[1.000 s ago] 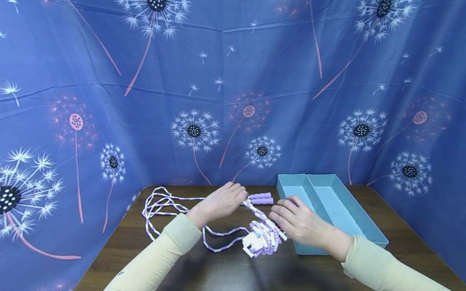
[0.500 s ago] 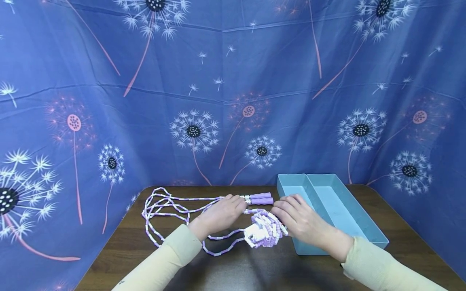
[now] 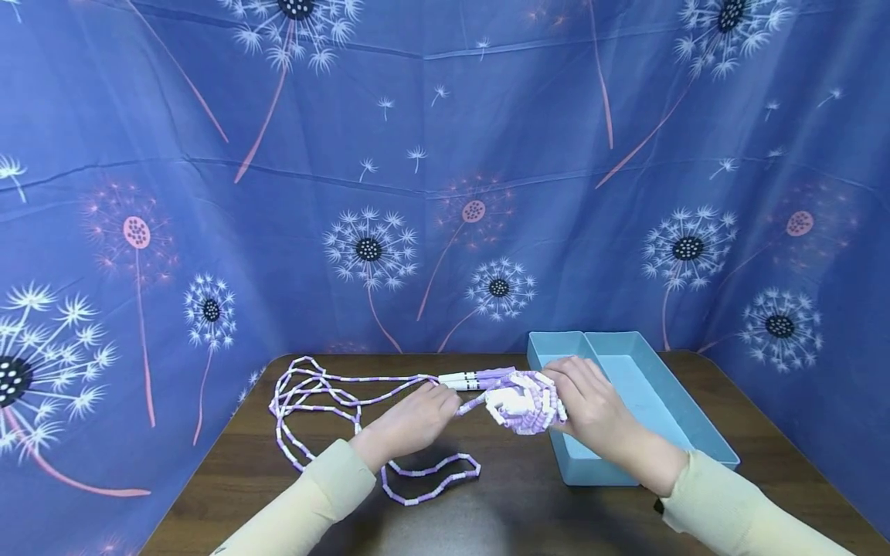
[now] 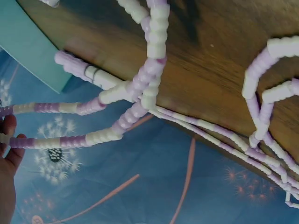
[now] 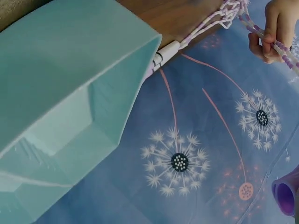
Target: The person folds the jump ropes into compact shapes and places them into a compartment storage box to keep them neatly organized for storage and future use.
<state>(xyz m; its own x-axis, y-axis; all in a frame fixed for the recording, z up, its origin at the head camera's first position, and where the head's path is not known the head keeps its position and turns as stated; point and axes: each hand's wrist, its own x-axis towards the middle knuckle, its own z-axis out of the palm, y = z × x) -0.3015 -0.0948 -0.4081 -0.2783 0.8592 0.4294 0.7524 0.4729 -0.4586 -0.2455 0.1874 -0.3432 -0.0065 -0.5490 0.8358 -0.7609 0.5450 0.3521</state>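
Observation:
In the head view my right hand point(image 3: 587, 401) grips a bundle of beaded jump rope point(image 3: 531, 409), purple and white, wound around its handles. One purple handle end point(image 5: 286, 196) shows at the edge of the right wrist view. My left hand point(image 3: 413, 421) pinches two strands that run to the bundle; its fingertips point(image 4: 11, 151) show in the left wrist view. A loop of the held rope point(image 3: 445, 488) trails on the table below the left hand. A second beaded jump rope point(image 3: 299, 405) lies at the back left, its handles point(image 3: 459, 381) side by side behind the bundle.
A teal two-compartment box point(image 3: 647, 394) stands on the right of the wooden table point(image 3: 514, 510), partly behind my right hand and forearm. A blue cloth point(image 3: 445, 154) with dandelion prints hangs behind the table and along its sides.
My right hand has lifted the bundle up and slightly right, over the near side of the box's left part. The left hand has moved slightly left and down, drawing the strands out straight.

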